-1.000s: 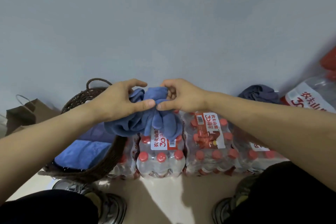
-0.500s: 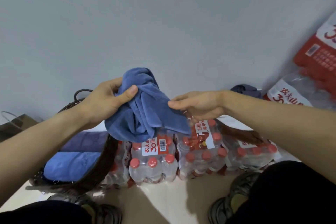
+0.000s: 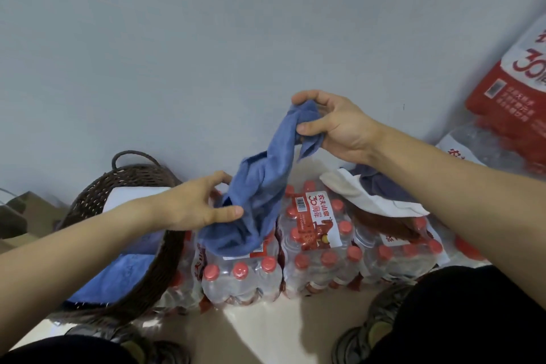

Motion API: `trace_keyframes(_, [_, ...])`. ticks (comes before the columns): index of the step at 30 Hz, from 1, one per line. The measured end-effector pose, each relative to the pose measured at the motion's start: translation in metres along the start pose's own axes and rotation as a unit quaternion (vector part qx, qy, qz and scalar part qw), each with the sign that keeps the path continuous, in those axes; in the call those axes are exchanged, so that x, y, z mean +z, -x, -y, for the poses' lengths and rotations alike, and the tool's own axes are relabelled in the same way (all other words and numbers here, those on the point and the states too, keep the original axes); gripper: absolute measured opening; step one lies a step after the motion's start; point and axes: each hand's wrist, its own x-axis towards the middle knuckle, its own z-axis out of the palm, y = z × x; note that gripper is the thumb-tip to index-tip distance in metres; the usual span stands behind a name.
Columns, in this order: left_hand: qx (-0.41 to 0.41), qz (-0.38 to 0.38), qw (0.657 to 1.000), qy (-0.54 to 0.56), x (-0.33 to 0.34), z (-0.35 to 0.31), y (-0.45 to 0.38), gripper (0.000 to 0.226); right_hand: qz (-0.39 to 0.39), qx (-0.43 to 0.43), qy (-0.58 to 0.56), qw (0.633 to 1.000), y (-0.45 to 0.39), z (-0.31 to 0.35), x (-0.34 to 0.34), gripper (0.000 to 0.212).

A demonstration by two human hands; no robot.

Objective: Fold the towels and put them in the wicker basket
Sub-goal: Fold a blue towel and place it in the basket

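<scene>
Your right hand [image 3: 339, 130] is raised in front of the wall, thumb and curled fingers pinching one corner of the blue towel [image 3: 260, 198]. From that pinch the towel hangs down and to the left in a twisted, crumpled length, and its lower end bunches loosely just under your left hand [image 3: 198, 207]. Your left hand sits lower and to the left of the right one, the thumb stretched out against the cloth and the fingers bent behind it, gripping the towel's lower part.

Directly below both hands are shrink-wrapped packs of water bottles [image 3: 316, 245] with red caps and red-and-white labels; the towel's bottom fold touches or nearly touches the pack under your left hand, and you cannot tell which from here. To the left of your left hand, partly behind your forearm, stands the dark wicker basket [image 3: 141, 275], with a folded blue towel [image 3: 109, 281] lying inside it. Below your right forearm, on top of the packs, lie a white cloth [image 3: 363, 195] and a dark grey-blue cloth [image 3: 375, 183] beside it. Further right of your right hand, another red-labelled pack [image 3: 514, 97] leans by the wall.
</scene>
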Motion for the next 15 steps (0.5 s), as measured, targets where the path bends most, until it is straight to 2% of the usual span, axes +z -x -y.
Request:
trace_keyframes(2, [-0.022,-0.018,0.998,-0.055,0.003,-0.004,-0.003,0.079,0.03,-0.001,0.0,1.0,0.002,0.003,0.003,0.057])
trace_keyframes(6, [0.075,-0.139,0.983,0.095,-0.001,-0.03,-0.004,0.09,0.081,0.014,0.079,0.993,0.005,0.004,0.011,0.064])
trace_keyframes(9, [0.137,-0.133,0.972,0.139,-0.005,-0.049,-0.004,0.09,0.13,0.027,0.124,0.983,0.008,0.006,0.017,0.064])
trace_keyframes(12, [0.159,-0.096,0.971,0.15,-0.008,-0.059,-0.003,0.074,0.147,0.027,0.162,0.975,0.011,0.009,0.023,0.063])
trace_keyframes(15, [0.164,-0.086,0.973,0.135,-0.012,-0.065,-0.004,0.038,0.147,0.022,0.234,0.961,0.014,0.012,0.026,0.055])
